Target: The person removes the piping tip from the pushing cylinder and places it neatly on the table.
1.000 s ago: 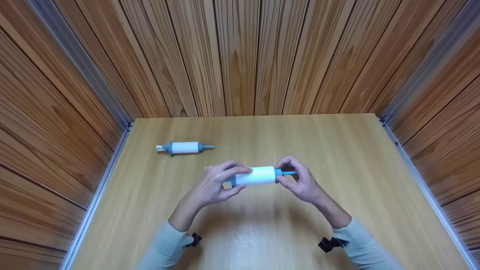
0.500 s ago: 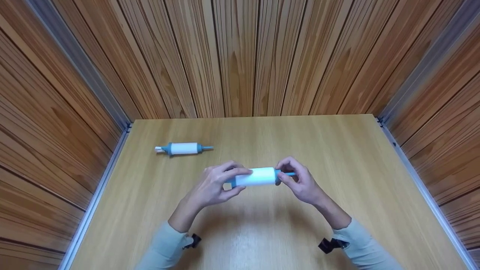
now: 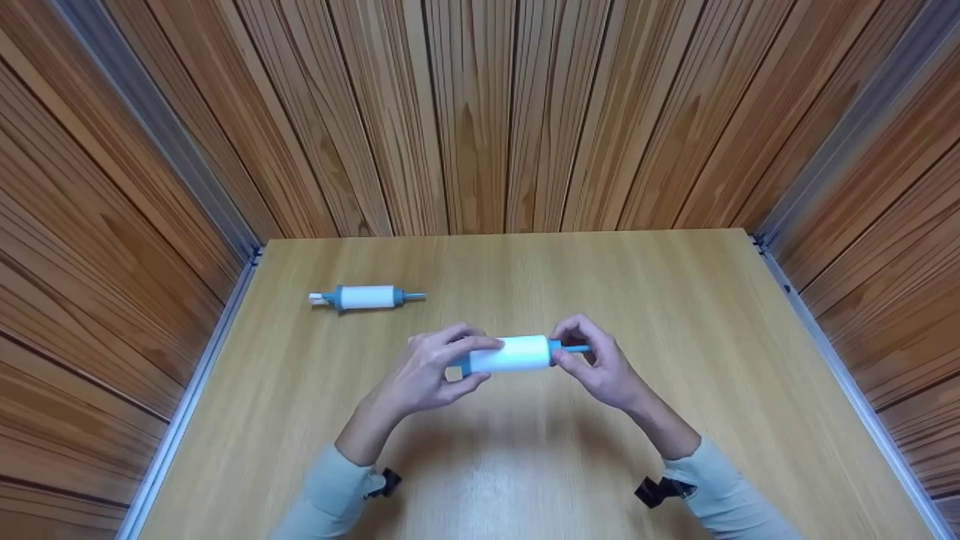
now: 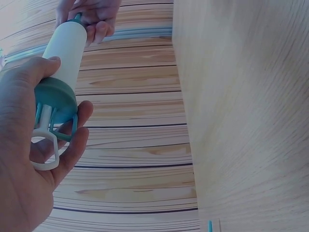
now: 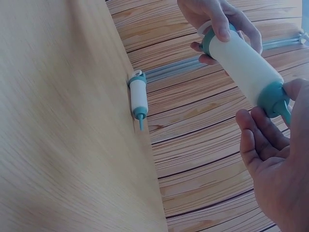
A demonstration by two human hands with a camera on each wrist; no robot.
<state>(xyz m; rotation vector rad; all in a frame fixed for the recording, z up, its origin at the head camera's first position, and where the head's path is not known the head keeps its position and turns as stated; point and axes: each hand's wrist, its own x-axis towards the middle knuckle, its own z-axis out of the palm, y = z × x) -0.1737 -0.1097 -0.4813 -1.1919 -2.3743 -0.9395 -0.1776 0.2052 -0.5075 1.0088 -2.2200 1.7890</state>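
Note:
A large plastic syringe (image 3: 517,354) with a white barrel, teal end caps and a thin teal nozzle lies sideways between both hands above the table. My left hand (image 3: 439,369) holds its plunger end, thumb on the barrel and fingers around the far side. In the left wrist view, the white plunger ring (image 4: 47,166) and teal finger loops stick out beside my palm. My right hand (image 3: 604,367) pinches the teal nozzle cap (image 5: 271,98) between thumb and fingers, while the nozzle points into the hollow of that hand.
A second, similar syringe (image 3: 367,297) lies at the back left of the wooden table (image 3: 750,337), its nozzle facing right. Wood-plank walls (image 3: 480,112) with metal corner rails (image 3: 172,135) enclose the back and sides.
The right thumb and fingertips have shifted slightly around the nozzle cap. The left hand keeps its hold, and the syringe stays in nearly the same place.

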